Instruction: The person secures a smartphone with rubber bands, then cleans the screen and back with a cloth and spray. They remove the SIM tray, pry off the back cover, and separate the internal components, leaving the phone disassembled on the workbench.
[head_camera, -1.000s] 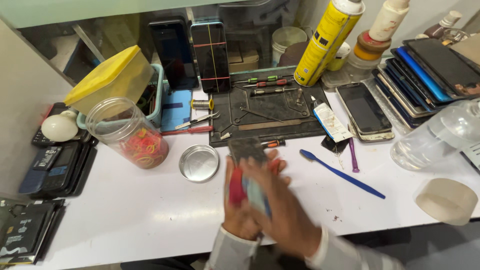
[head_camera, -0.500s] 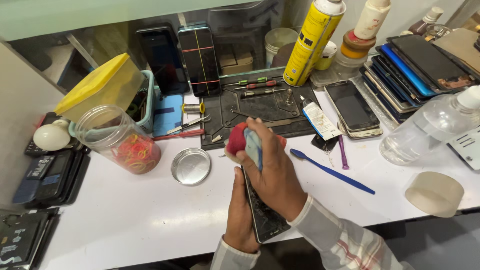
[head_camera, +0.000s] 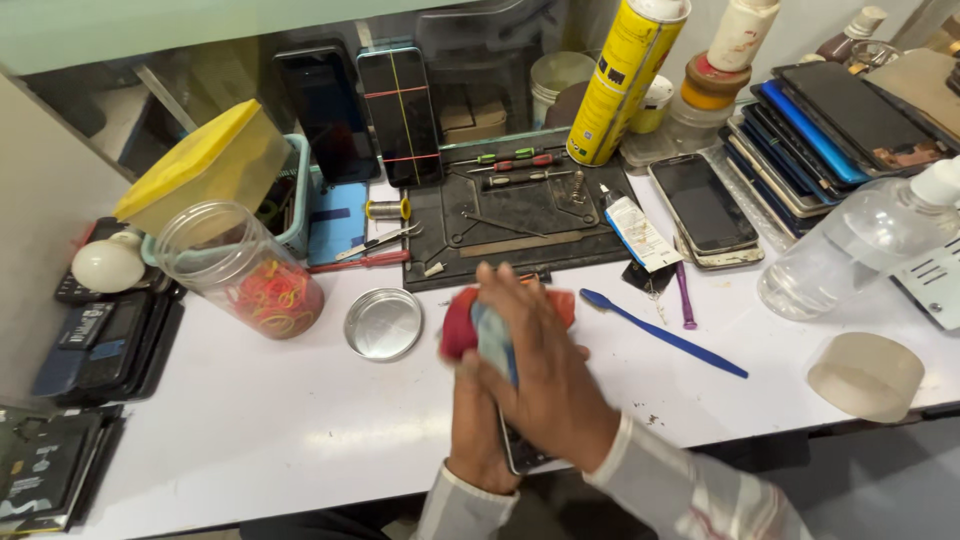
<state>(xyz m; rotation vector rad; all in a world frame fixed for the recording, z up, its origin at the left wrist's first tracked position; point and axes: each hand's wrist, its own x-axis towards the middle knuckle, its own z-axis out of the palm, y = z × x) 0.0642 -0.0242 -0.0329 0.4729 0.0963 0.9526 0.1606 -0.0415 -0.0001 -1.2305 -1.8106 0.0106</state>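
smartphone (head_camera: 520, 455) is cradled from below in left hand (head_camera: 478, 430), above white bench edge | red-blue cloth (head_camera: 480, 330) is pressed on it under right hand (head_camera: 545, 385), fingers together | judged thin, stiff, slippery, fragile: best gripped by side edges

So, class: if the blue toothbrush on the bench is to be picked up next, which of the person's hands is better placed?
Probably the right hand: it lies nearer the blue toothbrush, which is on its side. The left hand sits under the phone, supporting it.

Both arms wear pale plaid shirt sleeves (head_camera: 690, 490).
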